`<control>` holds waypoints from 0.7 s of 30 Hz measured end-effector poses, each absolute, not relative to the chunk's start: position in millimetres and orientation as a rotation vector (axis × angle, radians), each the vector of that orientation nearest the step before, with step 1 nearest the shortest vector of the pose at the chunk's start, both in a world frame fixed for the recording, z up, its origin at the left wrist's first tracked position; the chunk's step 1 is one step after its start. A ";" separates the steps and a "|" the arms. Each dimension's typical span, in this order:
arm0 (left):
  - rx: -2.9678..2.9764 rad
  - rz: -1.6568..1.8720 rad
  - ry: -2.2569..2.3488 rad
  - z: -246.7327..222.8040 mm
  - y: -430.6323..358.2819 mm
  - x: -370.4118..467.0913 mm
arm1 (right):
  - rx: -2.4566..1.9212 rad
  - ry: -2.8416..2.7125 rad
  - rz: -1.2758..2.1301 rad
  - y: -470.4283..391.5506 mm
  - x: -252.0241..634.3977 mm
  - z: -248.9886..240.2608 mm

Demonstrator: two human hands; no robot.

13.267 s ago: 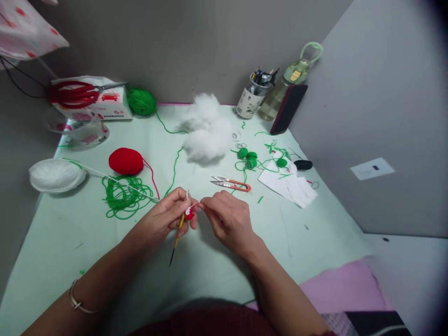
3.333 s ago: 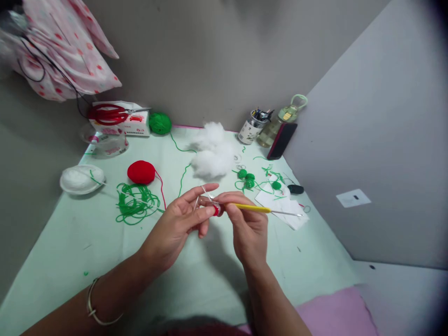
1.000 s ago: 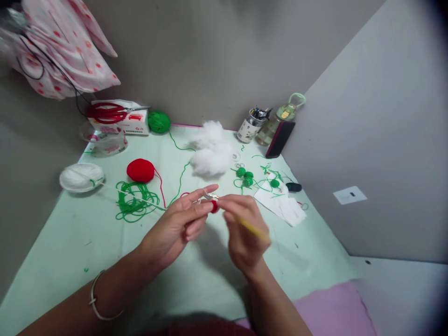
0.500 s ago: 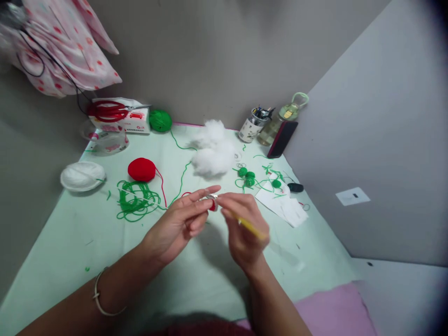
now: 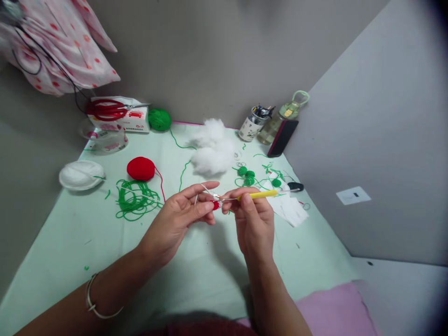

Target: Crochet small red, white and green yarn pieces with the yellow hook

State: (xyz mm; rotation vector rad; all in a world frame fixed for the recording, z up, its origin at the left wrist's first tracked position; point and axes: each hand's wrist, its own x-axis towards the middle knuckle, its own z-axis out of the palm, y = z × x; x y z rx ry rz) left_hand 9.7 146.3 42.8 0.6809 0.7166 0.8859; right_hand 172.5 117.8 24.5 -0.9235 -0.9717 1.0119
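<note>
My left hand [image 5: 175, 219] pinches a small red and white crocheted piece [image 5: 216, 205] between thumb and fingers, and a white strand runs over its raised index finger. My right hand [image 5: 254, 214] is closed on a crochet hook with a yellow handle [image 5: 262, 194]. The hook's thin metal shaft points left and its tip meets the small piece. Behind the hands lies white stuffing [image 5: 213, 151]. A red yarn ball [image 5: 140, 168] and loose green yarn [image 5: 135, 200] lie to the left of them.
A white yarn ball [image 5: 81, 176] and a green one [image 5: 159, 120] sit at left. Red scissors [image 5: 108, 110] lie on a box. Small green balls [image 5: 249, 179], paper [image 5: 292, 211], a pen holder [image 5: 251, 125], a bottle [image 5: 273, 126] and a phone [image 5: 283, 138] are at right.
The hook has swung from slanting down to the right to nearly level, and my right hand has turned with it. The white strand over my left index finger now stands out more clearly.
</note>
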 end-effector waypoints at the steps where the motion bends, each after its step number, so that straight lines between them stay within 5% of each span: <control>1: 0.685 0.888 0.719 43.1 146.7 9.3 | -0.926 -0.987 1.000 116.9 172.6 25.9; 14: 0.749 0.953 0.747 37.9 140.8 13.4 | -1.111 -1.721 0.035 102.3 164.0 11.7; 21: 0.572 0.811 0.683 43.2 147.5 7.5 | -0.978 -1.228 0.626 112.6 167.0 27.7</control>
